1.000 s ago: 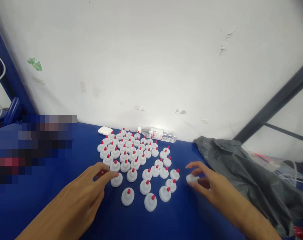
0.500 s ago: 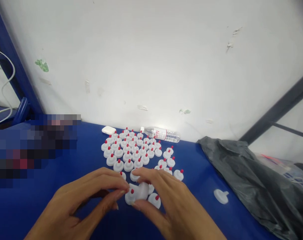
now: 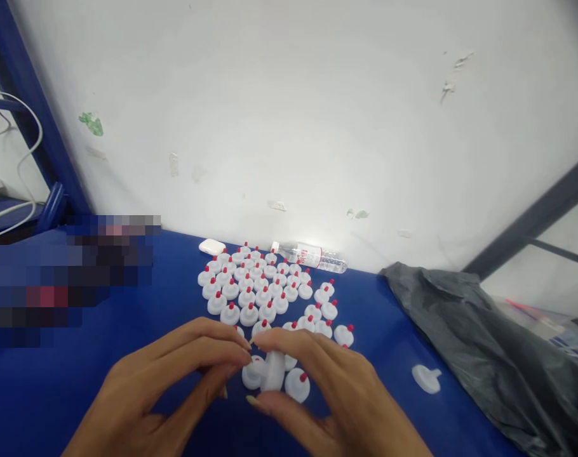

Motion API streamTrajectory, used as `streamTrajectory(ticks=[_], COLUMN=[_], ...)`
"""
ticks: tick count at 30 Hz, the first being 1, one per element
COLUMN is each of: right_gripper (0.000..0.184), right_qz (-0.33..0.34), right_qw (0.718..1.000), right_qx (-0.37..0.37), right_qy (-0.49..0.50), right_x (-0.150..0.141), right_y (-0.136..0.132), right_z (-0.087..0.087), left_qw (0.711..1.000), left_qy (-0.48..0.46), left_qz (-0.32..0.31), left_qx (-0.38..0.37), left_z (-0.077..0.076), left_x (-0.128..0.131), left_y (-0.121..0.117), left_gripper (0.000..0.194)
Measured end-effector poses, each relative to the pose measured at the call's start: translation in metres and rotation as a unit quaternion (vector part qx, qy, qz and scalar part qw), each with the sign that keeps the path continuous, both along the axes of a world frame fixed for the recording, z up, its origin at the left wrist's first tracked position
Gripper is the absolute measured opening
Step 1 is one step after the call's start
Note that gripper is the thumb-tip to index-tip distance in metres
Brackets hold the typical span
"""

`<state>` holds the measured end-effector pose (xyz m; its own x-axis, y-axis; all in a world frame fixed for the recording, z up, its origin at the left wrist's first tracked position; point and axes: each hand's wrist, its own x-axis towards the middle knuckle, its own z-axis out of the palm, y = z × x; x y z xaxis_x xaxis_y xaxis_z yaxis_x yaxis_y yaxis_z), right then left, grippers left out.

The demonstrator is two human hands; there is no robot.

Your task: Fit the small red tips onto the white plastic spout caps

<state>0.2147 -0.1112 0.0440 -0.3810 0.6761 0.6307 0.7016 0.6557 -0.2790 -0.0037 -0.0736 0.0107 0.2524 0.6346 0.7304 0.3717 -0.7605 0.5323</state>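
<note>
My 2 hands, fingertips nearly meeting, over the blue bench [image 3: 384,333]. R hand [image 3: 339,381]: clamped on a white cap [image 3: 272,371], thumb nearer me, fingers on far side; disc on edge btwn the hands, stem apparently twd L. L hand [image 3: 146,368]: fingertips bunched just beside stem; can't tell whether they grip anything, as fingers hide it. Handling (est.): thin plastic, v. light, fairly stiff; smooth, so prob. a bit slippery; not fragile, though a hard squeeze might bow the disc. Best hold: rim btwn R thumb & fingers, stem left clear; stem is narrow, so suits a fingertip pinch only. Beyond hands: many red-tipped caps [image 3: 249,315], disc down, tips up; nearest ones partly hidden by my fingers. To R of R hand: a bare cap [image 3: 426,379], no red tip, nr. a dark gray sheet [image 3: 465,336]. Farthest from hands: bottle [image 3: 312,256] on its side.
</note>
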Motion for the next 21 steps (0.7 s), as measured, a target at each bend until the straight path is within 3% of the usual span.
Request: streamTrajectory(ticks=[8,13,16,18,21], right_gripper=[0.030,0.030,0.038,0.040,0.034], right_qz=[-0.044,-0.003,0.027,0.028,0.010], right_qw=[0.999,1.000,0.998,0.998,0.998], right_qx=[0.008,-0.024,-0.042,-0.040,-0.038], right_qy=[0.000,0.018,0.038,0.049,0.049], right_x=[0.002,0.001,0.002,0.002,0.001], right_y=[-0.003,-0.002,-0.004,-0.005,-0.006], right_z=[0.000,0.001,0.004,0.004,0.001], left_qw=[1.000,0.998,0.997,0.997,0.995], left_qy=[0.015,0.007,0.016,0.040,0.081], left_qz=[-0.012,-0.048,-0.021,0.002,-0.016], left_qx=[0.023,-0.030,-0.077,-0.068,-0.049], left_z=[0.002,-0.006,-0.007,-0.006,-0.004], left_x=[0.002,0.000,-0.002,-0.001,0.002], left_y=[0.000,-0.003,-0.002,0.000,0.001], left_gripper=[0.017,0.019,0.019,0.019,0.022])
